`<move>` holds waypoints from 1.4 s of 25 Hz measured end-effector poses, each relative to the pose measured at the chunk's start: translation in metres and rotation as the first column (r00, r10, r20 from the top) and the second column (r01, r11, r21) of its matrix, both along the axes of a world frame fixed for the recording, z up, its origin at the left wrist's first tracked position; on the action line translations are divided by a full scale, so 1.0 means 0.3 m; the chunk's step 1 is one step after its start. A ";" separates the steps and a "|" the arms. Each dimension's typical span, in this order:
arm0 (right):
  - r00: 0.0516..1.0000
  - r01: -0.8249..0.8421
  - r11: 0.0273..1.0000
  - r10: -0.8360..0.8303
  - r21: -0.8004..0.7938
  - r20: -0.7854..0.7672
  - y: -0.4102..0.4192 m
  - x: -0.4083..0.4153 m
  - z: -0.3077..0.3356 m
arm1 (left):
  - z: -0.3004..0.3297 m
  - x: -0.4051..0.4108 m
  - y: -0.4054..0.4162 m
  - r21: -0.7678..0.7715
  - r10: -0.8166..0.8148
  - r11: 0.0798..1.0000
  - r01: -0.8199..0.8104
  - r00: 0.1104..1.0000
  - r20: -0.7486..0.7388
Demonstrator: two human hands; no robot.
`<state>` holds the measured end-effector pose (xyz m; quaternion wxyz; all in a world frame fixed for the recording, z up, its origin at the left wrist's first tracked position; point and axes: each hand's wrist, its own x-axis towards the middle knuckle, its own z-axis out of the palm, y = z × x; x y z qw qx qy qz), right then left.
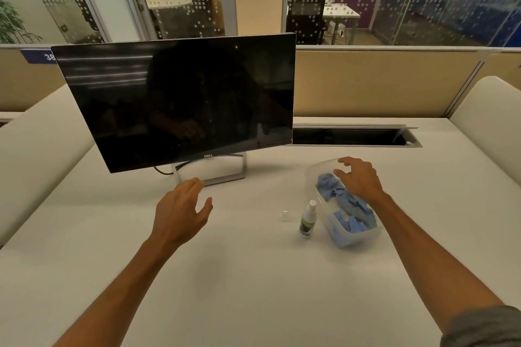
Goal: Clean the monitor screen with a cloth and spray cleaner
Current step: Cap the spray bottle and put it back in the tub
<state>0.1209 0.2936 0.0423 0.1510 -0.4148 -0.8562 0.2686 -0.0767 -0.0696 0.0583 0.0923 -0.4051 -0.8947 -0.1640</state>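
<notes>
Left hand: the left hand [180, 211] hangs over the bare desk in front of the monitor stand, palm turned inward, fingers loosely curled and spread, thumb out to the right, holding nothing.
Right hand: the right hand [359, 179] is out over the clear tub, palm down, fingers fanned apart and empty, just above the blue cloth; whether the fingertips touch it, I cannot tell.
Arms: both forearms are bare and reach forward from the lower corners, with a grey sleeve at the right elbow.
Monitor: the monitor [174, 101] is a thin-bezelled flat panel with a glossy black screen, dark and reflective. Its long axis looks tilted, left end lower, and it faces the person on a slim silver frame stand [222, 175].
Cloth: the blue cloth [345, 200] is soft and crumpled, bunched inside a clear plastic tub [358, 236] at right of the desk.
Spray cleaner: the spray bottle [308, 220] is small and cylindrical with a white nozzle and a dark label, standing upright just beside the tub's left wall.
Cap: a small clear cap [285, 215] lies near the bottle.
Desk: the desk [253, 276] is smooth, matte white.
</notes>
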 end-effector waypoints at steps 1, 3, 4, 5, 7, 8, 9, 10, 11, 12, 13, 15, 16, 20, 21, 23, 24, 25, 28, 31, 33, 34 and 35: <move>1.000 0.003 0.999 -0.004 0.041 0.011 -0.010 0.003 0.003 | 0.000 0.009 0.005 0.009 -0.009 1.000 0.009 1.000 -0.001; 0.999 0.005 0.994 0.000 0.106 -0.048 -0.051 0.016 0.022 | -0.011 0.033 0.018 0.024 -0.034 0.999 0.034 0.999 0.011; 0.994 0.000 0.993 0.013 0.115 -0.110 -0.082 0.024 0.033 | -0.024 0.050 0.029 0.026 -0.050 0.998 0.049 0.998 0.027; 0.984 -0.016 0.994 0.035 0.110 -0.175 -0.119 0.033 0.043 | -0.042 0.069 0.043 0.025 -0.065 0.998 0.064 0.997 0.049; 0.962 -0.064 0.995 0.081 0.074 -0.260 -0.209 0.054 0.053 | -0.087 0.106 0.078 0.015 -0.091 0.996 0.090 0.991 0.095; 0.958 -0.084 0.994 0.100 0.069 -0.269 -0.257 0.067 0.055 | -0.106 0.122 0.100 0.010 -0.101 0.995 0.101 0.988 0.119; 0.959 -0.096 0.992 0.114 0.080 -0.260 -0.303 0.080 0.054 | -0.121 0.137 0.124 0.005 -0.111 0.994 0.111 0.983 0.144; 0.962 -0.103 0.989 0.125 0.102 -0.244 -0.344 0.091 0.054 | -0.131 0.150 0.149 0.001 -0.124 0.992 0.126 0.978 0.165; 0.966 -0.111 0.986 0.137 0.126 -0.220 -0.378 0.101 0.053 | -0.139 0.161 0.176 -0.004 -0.142 0.989 0.145 0.973 0.182; 0.971 -0.120 0.982 0.147 0.147 -0.187 -0.401 0.110 0.047 | -0.147 0.173 0.202 -0.012 -0.160 0.986 0.166 0.967 0.196; 0.977 -0.128 0.978 0.153 0.164 -0.150 -0.417 0.116 0.036 | -0.156 0.182 0.230 -0.029 -0.177 0.982 0.187 0.961 0.211; 0.985 -0.136 0.977 0.150 0.163 -0.081 -0.433 0.123 0.007 | -0.172 0.198 0.279 -0.066 -0.193 0.975 0.214 0.952 0.238; 0.988 -0.130 0.980 0.141 0.149 -0.062 -0.436 0.124 -0.006 | -0.181 0.205 0.304 -0.083 -0.198 0.971 0.224 0.948 0.250; 0.993 -0.104 0.990 0.108 0.098 -0.041 -0.437 0.118 -0.030 | -0.218 0.231 0.393 -0.147 -0.207 0.955 0.257 0.935 0.289; 0.994 -0.095 0.992 0.099 0.081 -0.038 -0.436 0.116 -0.032 | -0.228 0.236 0.409 -0.165 -0.206 0.951 0.263 0.932 0.297; 0.996 -0.082 0.995 0.084 0.053 -0.037 -0.433 0.112 -0.040 | -0.249 0.244 0.435 -0.186 -0.202 0.944 0.272 0.924 0.326; 0.995 -0.080 0.996 0.082 0.035 -0.051 -0.432 0.112 -0.046 | -0.259 0.248 0.448 -0.188 -0.202 0.942 0.276 0.919 0.339; 0.994 -0.082 0.996 0.083 0.016 -0.074 -0.431 0.113 -0.052 | -0.269 0.253 0.458 -0.183 -0.203 0.943 0.279 0.915 0.348; 0.986 -0.097 0.995 0.091 -0.033 -0.142 -0.430 0.122 -0.074 | -0.288 0.265 0.481 -0.137 -0.197 0.953 0.269 0.898 0.393; 0.971 -0.093 0.990 0.066 -0.105 -0.232 -0.443 0.127 -0.082 | -0.286 0.264 0.485 -0.031 -0.189 0.974 0.226 0.875 0.446; 0.944 -0.100 0.984 0.048 -0.144 -0.326 -0.462 0.124 -0.063 | -0.250 0.256 0.475 0.092 -0.176 0.984 0.150 0.854 0.490; 0.930 -0.105 0.980 0.036 -0.171 -0.364 -0.471 0.119 -0.047 | -0.223 0.251 0.468 0.158 -0.184 0.980 0.119 0.847 0.499; 0.921 -0.119 0.971 0.030 -0.207 -0.388 -0.479 0.114 -0.032 | -0.192 0.249 0.461 0.221 -0.204 0.970 0.103 0.840 0.503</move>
